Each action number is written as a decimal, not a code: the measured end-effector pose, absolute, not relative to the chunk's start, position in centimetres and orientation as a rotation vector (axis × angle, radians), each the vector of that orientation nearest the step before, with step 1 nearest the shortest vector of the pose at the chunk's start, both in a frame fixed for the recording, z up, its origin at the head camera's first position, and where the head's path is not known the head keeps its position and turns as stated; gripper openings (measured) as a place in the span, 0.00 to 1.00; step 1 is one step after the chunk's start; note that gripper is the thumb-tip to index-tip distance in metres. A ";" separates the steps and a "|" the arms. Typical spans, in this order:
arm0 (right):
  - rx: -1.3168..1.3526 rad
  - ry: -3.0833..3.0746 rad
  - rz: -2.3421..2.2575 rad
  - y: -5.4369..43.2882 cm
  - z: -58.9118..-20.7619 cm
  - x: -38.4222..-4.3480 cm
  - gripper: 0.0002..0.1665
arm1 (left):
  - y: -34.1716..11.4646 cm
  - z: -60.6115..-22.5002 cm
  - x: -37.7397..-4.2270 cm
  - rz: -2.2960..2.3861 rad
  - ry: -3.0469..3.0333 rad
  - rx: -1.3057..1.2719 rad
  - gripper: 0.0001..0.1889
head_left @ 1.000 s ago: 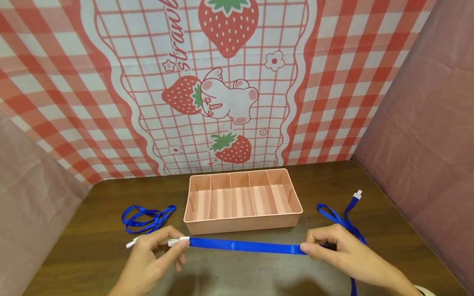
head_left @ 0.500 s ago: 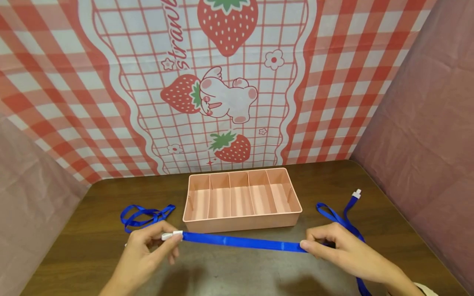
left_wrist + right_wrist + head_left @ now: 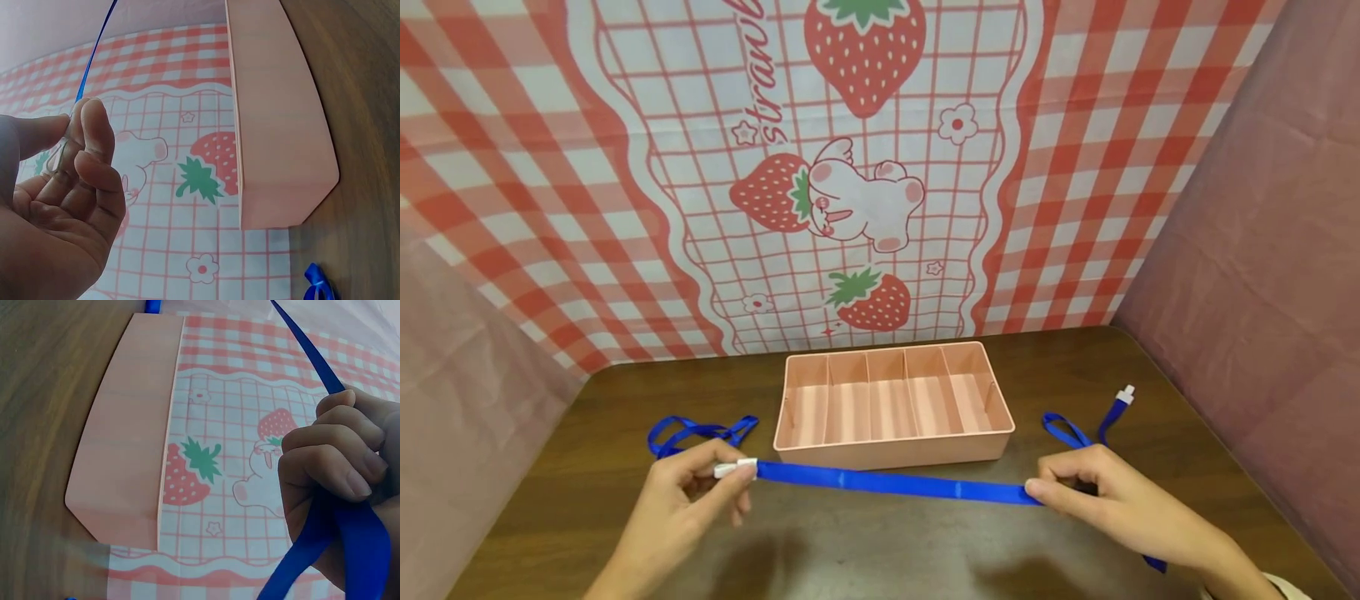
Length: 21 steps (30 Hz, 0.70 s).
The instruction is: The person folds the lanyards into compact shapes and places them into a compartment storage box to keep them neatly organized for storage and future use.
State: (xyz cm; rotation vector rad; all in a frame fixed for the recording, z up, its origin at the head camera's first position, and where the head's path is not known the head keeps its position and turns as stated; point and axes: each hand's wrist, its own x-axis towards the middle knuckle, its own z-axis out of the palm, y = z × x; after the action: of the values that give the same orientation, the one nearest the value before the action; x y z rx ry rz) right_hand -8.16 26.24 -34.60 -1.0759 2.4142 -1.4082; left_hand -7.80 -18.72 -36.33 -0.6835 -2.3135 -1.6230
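A blue lanyard [image 3: 895, 483] is stretched nearly level between my hands, in front of the pink divided box. My left hand [image 3: 681, 508] pinches its white plastic clip [image 3: 736, 468] between thumb and forefinger. At the other end, my right hand [image 3: 1108, 500] pinches the strap with thumb and forefinger. In the right wrist view, the remaining fingers curl round the blue strap [image 3: 365, 550], which hangs below the palm in two lengths. A second blue lanyard [image 3: 688, 432] lies looped on the table behind my left hand, which partly hides it.
The pink box [image 3: 895, 450] with several compartments stands on the brown wooden table [image 3: 865, 558]. Beyond my right hand lie a blue loop [image 3: 1063, 429] and a strap end with a white clip [image 3: 1125, 394]. A strawberry-print cloth [image 3: 865, 208] hangs behind.
My left hand has moved left and slightly up with the clip, and my right hand slightly right. A longer stretch of strap shows between them. The box stays put.
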 end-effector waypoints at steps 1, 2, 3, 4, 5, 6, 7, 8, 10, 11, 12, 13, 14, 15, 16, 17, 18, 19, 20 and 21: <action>-1.058 2.422 -1.400 26.3 -34.5 -8.1 0.21 | -18.8 -36.3 -7.8 -1.627 -2.318 -0.679 0.08; -1.052 2.421 -1.399 26.4 -34.4 -8.1 0.21 | -18.8 -36.2 -7.9 -1.629 -2.322 -0.672 0.08; -1.058 2.409 -1.403 26.4 -34.4 -8.2 0.21 | -18.9 -36.2 -7.9 -1.631 -2.323 -0.669 0.07; -1.057 2.410 -1.401 26.4 -34.4 -8.2 0.21 | -19.0 -36.2 -7.9 -1.632 -2.318 -0.672 0.07; -1.069 2.404 -1.404 26.5 -34.4 -8.2 0.21 | -19.1 -36.2 -8.0 -1.634 -2.313 -0.674 0.07; -1.084 2.394 -1.407 26.5 -34.4 -8.2 0.21 | -19.1 -36.2 -8.0 -1.637 -2.308 -0.674 0.07; -1.082 2.389 -1.405 26.6 -34.4 -8.2 0.21 | -19.2 -36.3 -8.1 -1.638 -2.304 -0.677 0.07; -1.099 2.377 -1.410 26.7 -34.5 -8.3 0.21 | -19.3 -36.3 -8.2 -1.639 -2.302 -0.678 0.07; -1.116 2.353 -1.416 26.8 -34.5 -8.3 0.21 | -19.4 -36.3 -8.3 -1.642 -2.303 -0.671 0.06; -1.117 2.335 -1.420 26.9 -34.5 -8.3 0.21 | -19.5 -36.3 -8.3 -1.644 -2.306 -0.663 0.06; -1.114 2.310 -1.428 26.9 -34.5 -8.3 0.21 | -19.5 -36.3 -8.3 -1.643 -2.310 -0.657 0.06; -1.110 2.278 -1.439 27.0 -34.4 -8.3 0.21 | -19.6 -36.3 -8.3 -1.639 -2.315 -0.652 0.06; -1.107 2.252 -1.447 27.0 -34.4 -8.3 0.21 | -19.7 -36.3 -8.3 -1.632 -2.320 -0.649 0.07; -1.104 2.227 -1.455 27.1 -34.3 -8.3 0.21 | -19.8 -36.2 -8.3 -1.623 -2.324 -0.647 0.07; -1.103 2.210 -1.460 27.2 -34.3 -8.3 0.21 | -19.9 -36.2 -8.4 -1.615 -2.325 -0.651 0.07; -1.102 2.199 -1.464 27.2 -34.2 -8.3 0.21 | -20.0 -36.2 -8.4 -1.600 -2.330 -0.650 0.08; -1.101 2.195 -1.466 27.3 -34.2 -8.3 0.21 | -20.1 -36.2 -8.5 -1.587 -2.334 -0.649 0.08; -1.098 2.203 -1.463 27.4 -34.1 -8.3 0.21 | -20.2 -36.2 -8.6 -1.577 -2.336 -0.647 0.08; -1.096 2.218 -1.456 27.5 -34.1 -8.3 0.21 | -20.3 -36.2 -8.6 -1.572 -2.338 -0.642 0.08; -1.092 2.234 -1.449 27.6 -34.0 -8.3 0.21 | -20.4 -36.1 -8.7 -1.571 -2.343 -0.629 0.08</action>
State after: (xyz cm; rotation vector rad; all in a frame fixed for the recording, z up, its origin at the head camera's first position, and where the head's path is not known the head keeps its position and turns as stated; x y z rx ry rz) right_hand -8.26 27.57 -34.05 -1.0916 2.2345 -1.4488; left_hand -8.71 -20.43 -36.14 -0.6295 -2.3427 -1.5711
